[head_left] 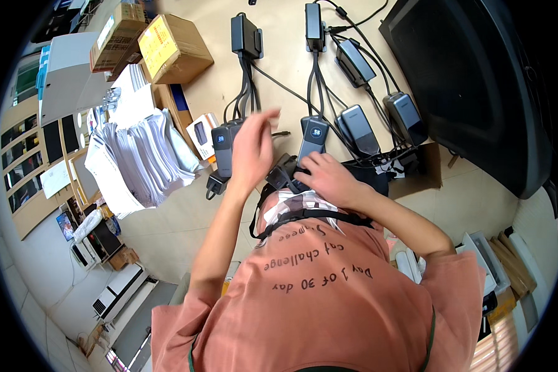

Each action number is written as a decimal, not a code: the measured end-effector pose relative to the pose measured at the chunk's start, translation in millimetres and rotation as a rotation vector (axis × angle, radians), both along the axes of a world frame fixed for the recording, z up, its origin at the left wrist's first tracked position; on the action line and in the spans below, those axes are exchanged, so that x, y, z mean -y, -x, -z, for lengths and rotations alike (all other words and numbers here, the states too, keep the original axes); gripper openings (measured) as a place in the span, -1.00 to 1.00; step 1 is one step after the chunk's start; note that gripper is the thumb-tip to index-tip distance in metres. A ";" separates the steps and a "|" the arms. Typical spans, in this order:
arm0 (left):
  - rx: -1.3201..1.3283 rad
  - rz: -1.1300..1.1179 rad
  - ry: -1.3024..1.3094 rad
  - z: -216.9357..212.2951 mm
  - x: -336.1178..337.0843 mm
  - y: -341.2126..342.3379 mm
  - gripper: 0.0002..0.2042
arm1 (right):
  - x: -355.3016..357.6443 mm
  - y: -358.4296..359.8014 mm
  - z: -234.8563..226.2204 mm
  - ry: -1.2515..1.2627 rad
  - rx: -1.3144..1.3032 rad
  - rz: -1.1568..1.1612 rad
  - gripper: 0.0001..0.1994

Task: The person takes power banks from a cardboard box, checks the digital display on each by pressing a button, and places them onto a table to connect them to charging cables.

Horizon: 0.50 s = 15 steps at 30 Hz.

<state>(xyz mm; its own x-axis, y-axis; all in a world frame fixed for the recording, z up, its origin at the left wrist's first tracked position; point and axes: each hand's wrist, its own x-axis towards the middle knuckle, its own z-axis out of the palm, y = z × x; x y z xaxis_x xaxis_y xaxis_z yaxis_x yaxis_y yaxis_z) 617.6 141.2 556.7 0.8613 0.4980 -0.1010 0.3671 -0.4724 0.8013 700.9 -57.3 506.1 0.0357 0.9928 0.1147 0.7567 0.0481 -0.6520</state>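
My left hand point(254, 152) is raised beside a dark grey power bank point(223, 152) with a small lit display. It is slightly smeared by motion, its fingers stretch out, and no held thing shows in it. The fingers of my right hand point(328, 178) bend over the lower end of another grey power bank point(314, 137), also with a lit display. Against these fingertips lies a dark object point(284, 173), partly hidden, whose kind I cannot make out. Black cables point(316, 84) run from both power banks up to dark blocks point(247, 37) farther back.
More grey power banks point(359, 130) and tangled cables lie to the right, beside a large black screen point(471, 80). At left are cardboard boxes point(183, 53), a paper stack point(146, 158) and a small white-orange box point(203, 133). A black adapter point(216, 184) sits at the table's near edge.
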 end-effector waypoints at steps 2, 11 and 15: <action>-0.047 -0.083 0.136 -1.0 19.1 40.6 -0.73 | -3.7 4.6 7.7 0.006 0.091 -0.072 -0.85; 0.009 -0.355 0.452 11.7 51.9 81.9 -0.76 | -5.0 -1.5 13.0 0.042 0.035 -0.155 -0.80; -0.016 -0.242 0.356 -2.5 45.5 69.5 -0.76 | -4.0 -18.6 -7.0 0.167 -0.184 -0.134 -0.59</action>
